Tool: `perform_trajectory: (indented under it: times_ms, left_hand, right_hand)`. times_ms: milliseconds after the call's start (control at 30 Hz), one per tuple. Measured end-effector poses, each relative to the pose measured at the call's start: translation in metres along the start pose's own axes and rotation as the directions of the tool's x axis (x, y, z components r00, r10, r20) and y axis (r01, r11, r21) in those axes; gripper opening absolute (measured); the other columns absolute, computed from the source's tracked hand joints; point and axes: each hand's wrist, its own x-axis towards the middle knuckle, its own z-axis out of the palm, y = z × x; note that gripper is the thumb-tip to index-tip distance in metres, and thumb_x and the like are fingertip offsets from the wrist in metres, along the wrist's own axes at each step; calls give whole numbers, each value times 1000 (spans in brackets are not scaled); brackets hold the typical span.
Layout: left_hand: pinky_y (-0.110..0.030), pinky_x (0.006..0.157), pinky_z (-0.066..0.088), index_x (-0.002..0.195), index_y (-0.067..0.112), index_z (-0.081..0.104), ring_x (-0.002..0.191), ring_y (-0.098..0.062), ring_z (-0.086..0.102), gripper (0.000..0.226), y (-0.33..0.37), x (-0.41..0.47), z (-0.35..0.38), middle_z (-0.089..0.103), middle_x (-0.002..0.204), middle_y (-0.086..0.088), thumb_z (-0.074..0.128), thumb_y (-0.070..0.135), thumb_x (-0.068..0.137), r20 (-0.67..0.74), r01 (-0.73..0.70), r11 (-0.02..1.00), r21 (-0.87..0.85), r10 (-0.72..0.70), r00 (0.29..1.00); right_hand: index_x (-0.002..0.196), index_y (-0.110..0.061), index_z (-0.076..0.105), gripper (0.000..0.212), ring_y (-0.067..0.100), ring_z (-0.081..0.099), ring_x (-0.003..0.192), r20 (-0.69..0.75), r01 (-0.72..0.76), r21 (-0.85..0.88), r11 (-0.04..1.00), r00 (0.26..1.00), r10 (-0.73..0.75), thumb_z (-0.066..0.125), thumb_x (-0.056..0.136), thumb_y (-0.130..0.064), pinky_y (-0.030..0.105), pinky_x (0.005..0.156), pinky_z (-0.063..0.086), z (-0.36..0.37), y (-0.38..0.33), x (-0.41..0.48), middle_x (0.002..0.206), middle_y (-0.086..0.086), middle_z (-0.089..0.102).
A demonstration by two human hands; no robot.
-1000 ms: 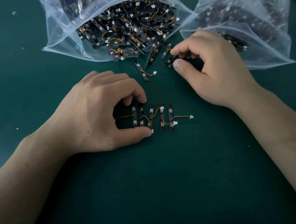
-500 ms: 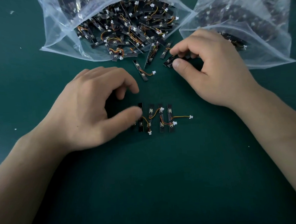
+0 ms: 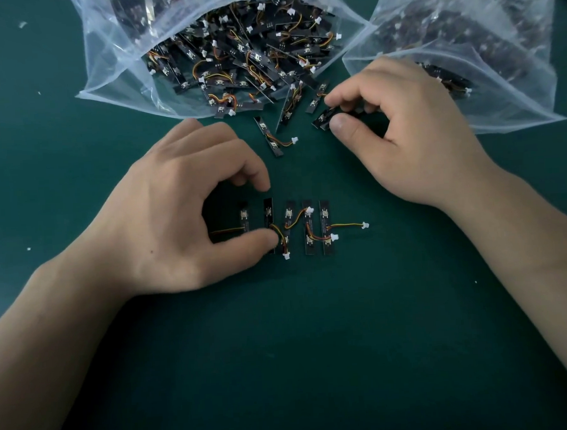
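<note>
Several small black circuit strips with orange-red wires and white plugs lie side by side in a row [image 3: 309, 226] on the green mat [image 3: 315, 344]. My left hand [image 3: 177, 213] arches over the row's left end. Its forefinger touches the top of the second strip [image 3: 268, 212] and its thumb covers that strip's lower end. The leftmost strip [image 3: 244, 217] lies under the arch of the hand. My right hand [image 3: 402, 133] pinches another black strip [image 3: 321, 119] between forefinger and thumb, just off the mouth of the left bag.
An open clear plastic bag [image 3: 120, 75] full of the same wired strips lies at the back left. A second bag [image 3: 514, 71] lies at the back right, behind my right hand. A few loose strips [image 3: 271, 138] lie on the mat between the bags and the row.
My left hand lifted off the two left strips, then settled back on the second one. The leftmost strip now lies a little further left. My right hand has kept its pinch and stayed put.
</note>
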Motion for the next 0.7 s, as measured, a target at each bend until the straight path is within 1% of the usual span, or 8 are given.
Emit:
perform_trajectory:
  times_ms: [67, 133, 267, 367, 433, 533, 600, 700]
  left_hand:
    - [-41, 88, 46, 109, 26, 68, 95, -24, 51, 50, 0, 0, 1, 58, 104, 9, 75, 62, 75, 20, -9, 1000, 22, 9, 1000]
    - [-43, 90, 47, 113, 28, 68, 98, -23, 51, 54, 0, -1, 2, 58, 108, 10, 76, 63, 73, 34, -12, 999, 45, 11, 999]
    - [-45, 90, 47, 108, 28, 71, 98, -25, 51, 48, 0, -1, 3, 58, 110, 10, 77, 57, 71, 23, -32, 998, 52, 31, 999]
    - [-44, 90, 47, 108, 28, 71, 98, -25, 52, 48, 0, -1, 3, 58, 109, 10, 75, 59, 73, 19, -29, 999, 37, 28, 999]
    - [-39, 91, 46, 111, 27, 69, 99, -23, 53, 47, -1, 0, 2, 59, 106, 10, 72, 61, 79, 5, -14, 1000, 5, 14, 1000]
    - [-29, 90, 43, 111, 23, 70, 96, -16, 53, 33, -5, 10, 2, 59, 100, 9, 66, 49, 92, -127, 48, 999, -10, -49, 991]
    - [-33, 88, 46, 115, 21, 72, 95, -16, 55, 27, -8, 22, 3, 59, 98, 8, 65, 40, 97, -240, 96, 995, 26, -87, 967]
    - [-41, 86, 51, 120, 22, 73, 94, -19, 59, 29, -9, 38, 7, 62, 97, 6, 64, 40, 98, -259, 112, 990, 86, -87, 962]
  right_hand:
    - [122, -20, 71, 29, 11, 52, 102, 5, -2, -1, 1000, 1000, 2, 60, 101, -37, 28, 93, 40, 0, 0, 0, 106, -9, 58]
    - [122, -20, 71, 29, 11, 52, 102, 5, -4, -3, 1000, 1000, 4, 60, 102, -37, 28, 93, 40, 0, 0, 0, 105, -9, 58]
    - [123, -20, 71, 29, 11, 52, 103, 5, -9, -5, 1000, 1000, 9, 60, 102, -37, 27, 93, 40, 0, -1, 0, 106, -9, 58]
    - [122, -20, 71, 30, 12, 52, 103, 6, -7, -1, 1000, 1000, 7, 59, 101, -38, 29, 93, 41, -1, -1, -1, 105, -9, 58]
    - [122, -19, 71, 30, 13, 52, 103, 9, -6, 0, 1000, 1000, 6, 59, 101, -38, 30, 92, 41, -1, -1, 0, 105, -9, 58]
    - [122, -19, 70, 30, 15, 53, 103, 6, 3, -4, 1000, 1000, -3, 59, 101, -37, 33, 93, 43, -2, -1, 0, 105, -9, 57]
    - [123, -17, 71, 31, 16, 55, 104, -3, 13, -16, 1000, 1000, -13, 61, 101, -37, 34, 94, 44, -2, -2, 0, 106, -11, 55]
    - [122, -16, 71, 30, 22, 57, 106, -28, 47, -38, 998, 998, -48, 62, 101, -35, 37, 95, 45, -1, -3, -2, 108, -7, 57]
